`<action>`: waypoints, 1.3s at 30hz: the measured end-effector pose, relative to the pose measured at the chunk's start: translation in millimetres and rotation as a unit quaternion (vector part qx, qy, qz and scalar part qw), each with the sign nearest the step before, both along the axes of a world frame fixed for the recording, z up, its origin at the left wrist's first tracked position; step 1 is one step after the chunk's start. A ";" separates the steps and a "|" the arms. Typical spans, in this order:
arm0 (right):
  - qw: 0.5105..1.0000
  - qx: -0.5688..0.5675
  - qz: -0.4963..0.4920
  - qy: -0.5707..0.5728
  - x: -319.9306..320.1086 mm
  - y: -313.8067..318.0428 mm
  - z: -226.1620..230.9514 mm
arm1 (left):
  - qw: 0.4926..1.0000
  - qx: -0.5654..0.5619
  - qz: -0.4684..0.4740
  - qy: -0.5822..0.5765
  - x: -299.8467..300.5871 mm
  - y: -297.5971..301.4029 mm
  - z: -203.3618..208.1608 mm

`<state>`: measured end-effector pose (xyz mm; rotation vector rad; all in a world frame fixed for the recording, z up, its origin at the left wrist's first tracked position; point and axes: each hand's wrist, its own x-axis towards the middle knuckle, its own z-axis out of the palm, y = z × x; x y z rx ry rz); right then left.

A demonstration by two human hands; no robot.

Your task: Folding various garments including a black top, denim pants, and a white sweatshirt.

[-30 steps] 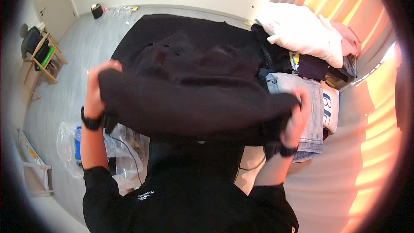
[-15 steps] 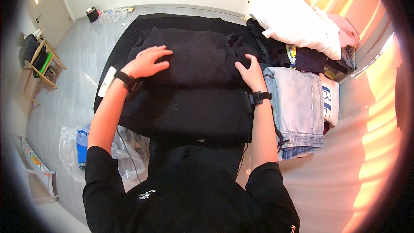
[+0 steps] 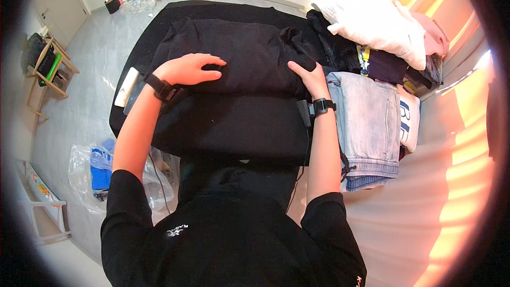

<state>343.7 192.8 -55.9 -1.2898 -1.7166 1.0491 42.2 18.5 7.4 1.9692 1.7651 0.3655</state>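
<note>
A folded black garment [image 3: 247,48] lies across a black-covered table [image 3: 228,127] in front of me. My left hand [image 3: 194,69] rests on its left part, palm down, with fingers and thumb stretched apart. At the garment's right end, beside a bunched fold, lies my right hand [image 3: 312,81]. The thumb of that hand is spread from its fingers, which partly hide behind the edge of the cloth. Black on black, the garment's kind and layers are hard to make out.
Right of the table are folded light-blue jeans [image 3: 366,122], a white garment [image 3: 366,16] on a clothes pile, and a pale curtain [image 3: 425,207]. A white object [image 3: 127,87] lies at the table's left edge. Clear plastic bags [image 3: 85,180] and a wooden chair [image 3: 50,74] stand left.
My left hand has slid slightly right along the garment, and its fingers point more to the right. My right hand stays at the right end. The whole view has shifted a little.
</note>
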 end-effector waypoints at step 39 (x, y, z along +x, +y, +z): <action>0.965 0.241 0.103 0.026 -125.5 -34.9 111.7 | 0.858 0.154 0.130 -0.473 -5.3 18.3 -59.1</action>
